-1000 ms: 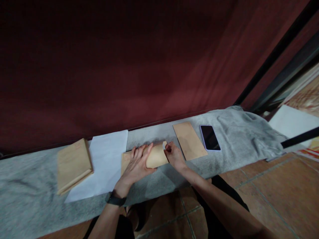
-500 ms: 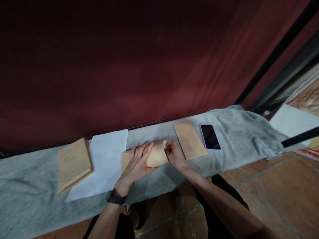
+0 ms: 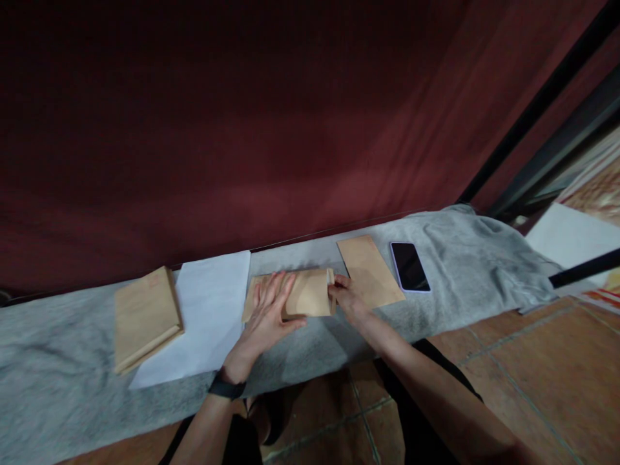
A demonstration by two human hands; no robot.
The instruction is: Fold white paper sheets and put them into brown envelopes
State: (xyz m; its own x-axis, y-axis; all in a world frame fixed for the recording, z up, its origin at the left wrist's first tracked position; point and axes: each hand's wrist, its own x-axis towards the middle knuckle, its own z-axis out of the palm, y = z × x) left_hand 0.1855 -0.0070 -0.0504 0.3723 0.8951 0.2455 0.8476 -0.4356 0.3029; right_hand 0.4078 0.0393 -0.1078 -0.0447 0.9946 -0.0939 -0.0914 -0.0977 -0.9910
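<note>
A brown paper envelope (image 3: 310, 294) lies on a grey cloth (image 3: 72, 394) in front of me. My left hand (image 3: 268, 313) rests flat on its left half, fingers stretched out and pressing down. At the envelope's right end my right hand (image 3: 345, 296) pinches the edge with its fingers closed. A black band sits on my left wrist.
A stack of brown envelopes (image 3: 143, 318) lies at the left, partly on a white paper sheet (image 3: 203, 310). Another brown envelope (image 3: 369, 271) and a dark phone (image 3: 409, 267) lie to the right. A dark red wall rises behind; tiled floor (image 3: 533, 381) lies below.
The envelope went from bulging and raised at its right end to lying flatter and squarer. My right hand moved from its upper right corner down to the right edge.
</note>
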